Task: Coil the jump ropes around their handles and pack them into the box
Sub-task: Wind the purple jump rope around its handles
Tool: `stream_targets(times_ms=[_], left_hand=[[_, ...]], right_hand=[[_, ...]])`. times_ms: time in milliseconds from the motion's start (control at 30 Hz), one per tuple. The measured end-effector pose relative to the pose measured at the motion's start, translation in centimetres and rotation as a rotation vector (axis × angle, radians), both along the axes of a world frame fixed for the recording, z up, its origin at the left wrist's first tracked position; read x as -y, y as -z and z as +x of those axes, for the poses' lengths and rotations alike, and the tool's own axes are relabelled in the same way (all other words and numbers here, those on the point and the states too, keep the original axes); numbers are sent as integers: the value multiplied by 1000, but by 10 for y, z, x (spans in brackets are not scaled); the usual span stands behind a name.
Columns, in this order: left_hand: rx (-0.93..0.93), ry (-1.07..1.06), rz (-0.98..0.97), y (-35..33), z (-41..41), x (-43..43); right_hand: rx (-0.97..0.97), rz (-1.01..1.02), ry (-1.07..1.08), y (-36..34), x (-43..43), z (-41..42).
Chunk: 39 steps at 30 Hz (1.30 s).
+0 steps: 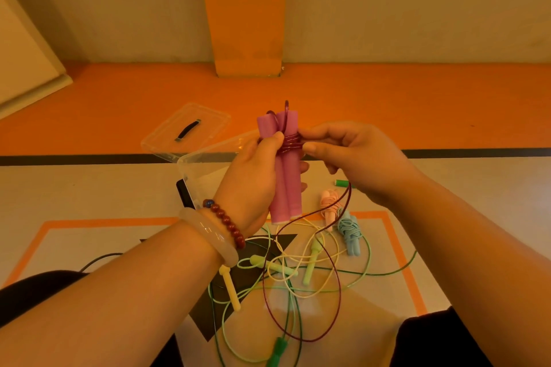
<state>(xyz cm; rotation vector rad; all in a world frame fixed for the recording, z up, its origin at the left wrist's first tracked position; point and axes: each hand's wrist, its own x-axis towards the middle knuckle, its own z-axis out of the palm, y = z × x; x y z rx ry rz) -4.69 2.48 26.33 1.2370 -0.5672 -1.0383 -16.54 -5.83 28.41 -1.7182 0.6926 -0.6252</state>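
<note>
My left hand [253,176] grips two pink handles [287,185] held upright together, thumb pressed on several dark red rope turns [290,142] wound around their upper part. My right hand [351,155] pinches that dark red rope at the coil's right side; the loose rest of the rope [338,286] hangs down in a long loop over the floor. The clear plastic box [205,170] stands open behind my left hand, partly hidden by it.
The box's clear lid [185,128] with a black handle lies behind it. On the floor lie a coiled blue rope [351,237], a coiled pale pink rope [329,205], and tangled yellow [231,287], light green [310,265] and dark green [277,350] ropes.
</note>
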Motion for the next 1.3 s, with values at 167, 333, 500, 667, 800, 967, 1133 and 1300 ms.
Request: stream_targets(times_ms=[167, 333, 500, 667, 800, 967, 1133, 1300], left_hand=[[90, -12, 3, -2, 0, 1], [-32, 35, 21, -8, 1, -1], [14, 153, 7, -8, 6, -4], [95, 230, 24, -7, 8, -4], [191, 172, 37, -3, 10, 1], [294, 151, 46, 3, 18, 0], [585, 184, 46, 6, 13, -6], [517, 98, 121, 0, -1, -2]], right_hand=[[59, 38, 17, 4, 3, -1], [134, 123, 26, 13, 3, 1], [107, 185, -34, 17, 1, 5], [52, 161, -125, 11, 1, 0], [78, 105, -27, 8, -4, 1], [198, 137, 132, 1, -9, 4], [245, 192, 221, 2, -15, 8], [160, 134, 272, 12, -22, 16]])
